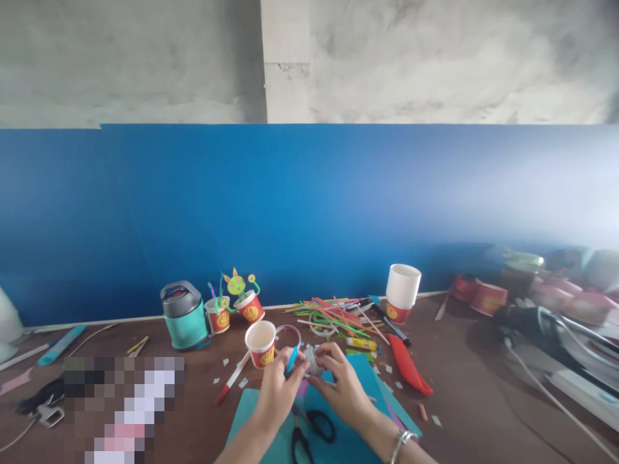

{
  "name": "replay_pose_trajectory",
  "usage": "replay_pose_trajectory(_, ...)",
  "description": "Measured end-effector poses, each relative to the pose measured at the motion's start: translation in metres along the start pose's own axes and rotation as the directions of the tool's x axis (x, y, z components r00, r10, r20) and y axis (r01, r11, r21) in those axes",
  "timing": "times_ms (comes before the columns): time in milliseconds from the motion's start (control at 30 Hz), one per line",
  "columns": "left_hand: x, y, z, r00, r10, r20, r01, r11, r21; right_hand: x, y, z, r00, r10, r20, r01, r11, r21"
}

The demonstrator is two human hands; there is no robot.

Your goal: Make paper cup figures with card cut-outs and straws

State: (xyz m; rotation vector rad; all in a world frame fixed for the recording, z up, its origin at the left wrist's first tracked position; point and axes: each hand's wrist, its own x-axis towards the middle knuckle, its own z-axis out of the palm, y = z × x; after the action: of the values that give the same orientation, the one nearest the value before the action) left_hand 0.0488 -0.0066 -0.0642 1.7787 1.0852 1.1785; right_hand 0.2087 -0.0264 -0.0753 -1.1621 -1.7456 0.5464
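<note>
My left hand (280,383) is closed, its thumb and fingers pinching a small bright blue piece (292,359). Close beside it, my right hand (341,380) grips a translucent whitish piece (312,358), possibly clear tape; its exact kind is unclear. The fingertips of both hands nearly meet over blue paper sheets (355,386). Black-handled scissors (322,426) lie on the sheets below the hands, blades partly covered. A red-and-white paper cup (261,348) stands upright just beyond my left hand. Behind the fingers is a ring-shaped item (294,335), partly hidden.
Colourful thin sticks (333,312) lie piled behind the hands, near a yellow glue tube (362,343). Stacked cups (402,290), a red knife-shaped item (409,364), a marker (233,380), a teal flask (184,316) and a decorated cup (249,306) surround them. Cables (541,380) run at right.
</note>
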Motion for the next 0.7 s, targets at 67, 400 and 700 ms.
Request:
replay_pose_trajectory(67, 0.001, -0.002, 0.0, 1.0, 0.001, 0.013, -0.001, 1.0, 0.011, 0.0, 0.002, 0.0, 1.0, -0.013, 0.012, 0.013, 1.0, -0.002)
replay_pose_trajectory(400, -0.006, -0.001, -0.001, 0.997, 0.08, -0.012, -0.078, 0.99, 0.121, 0.0, -0.002, 0.004, 0.997, -0.067, -0.049, 0.057, 0.983, -0.173)
replay_pose_trajectory(700, 0.0, 0.003, 0.001, 0.999, -0.031, 0.013, 0.032, 0.994, -0.103, 0.004, -0.001, -0.002, 0.992, -0.069, -0.105, 0.052, 0.985, -0.163)
